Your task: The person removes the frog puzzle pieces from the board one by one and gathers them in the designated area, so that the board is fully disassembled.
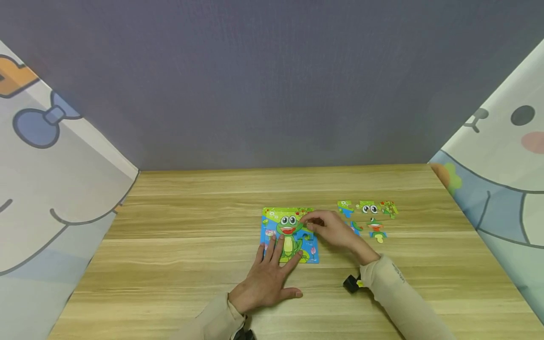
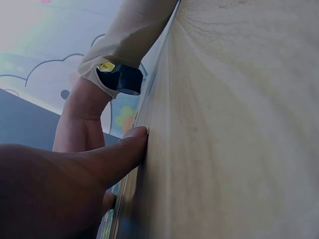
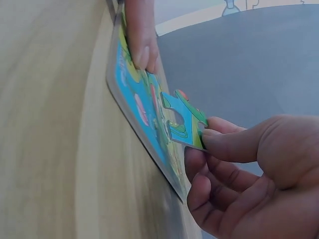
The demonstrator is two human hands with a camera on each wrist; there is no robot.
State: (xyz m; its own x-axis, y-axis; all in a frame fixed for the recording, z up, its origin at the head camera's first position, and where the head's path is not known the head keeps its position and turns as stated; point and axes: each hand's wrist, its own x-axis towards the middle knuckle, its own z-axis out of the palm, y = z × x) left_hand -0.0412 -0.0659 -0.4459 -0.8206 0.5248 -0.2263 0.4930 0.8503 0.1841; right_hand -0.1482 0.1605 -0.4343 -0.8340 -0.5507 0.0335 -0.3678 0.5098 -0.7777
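A square frog jigsaw puzzle (image 1: 313, 257) lies on the wooden table. Fingers spread, my left hand (image 1: 267, 281) rests on its lower part, with the thumb on the tabletop. At the puzzle's right side my right hand (image 1: 335, 230) pinches a blue and green puzzle piece (image 3: 182, 122) between thumb and fingers. In the right wrist view this piece is tilted up from the puzzle's surface, and it has a rounded notch. Whether its far edge touches the puzzle I cannot tell. The left wrist view shows mainly the left thumb (image 2: 124, 152) against the table.
Right of the puzzle lie several loose pieces, among them an eyes piece (image 1: 368, 208), a mouth piece (image 1: 375, 226) and a flower piece (image 1: 388, 208). A grey panel (image 1: 272, 94) stands behind the table (image 1: 191, 264), with cartoon-printed panels at both sides.
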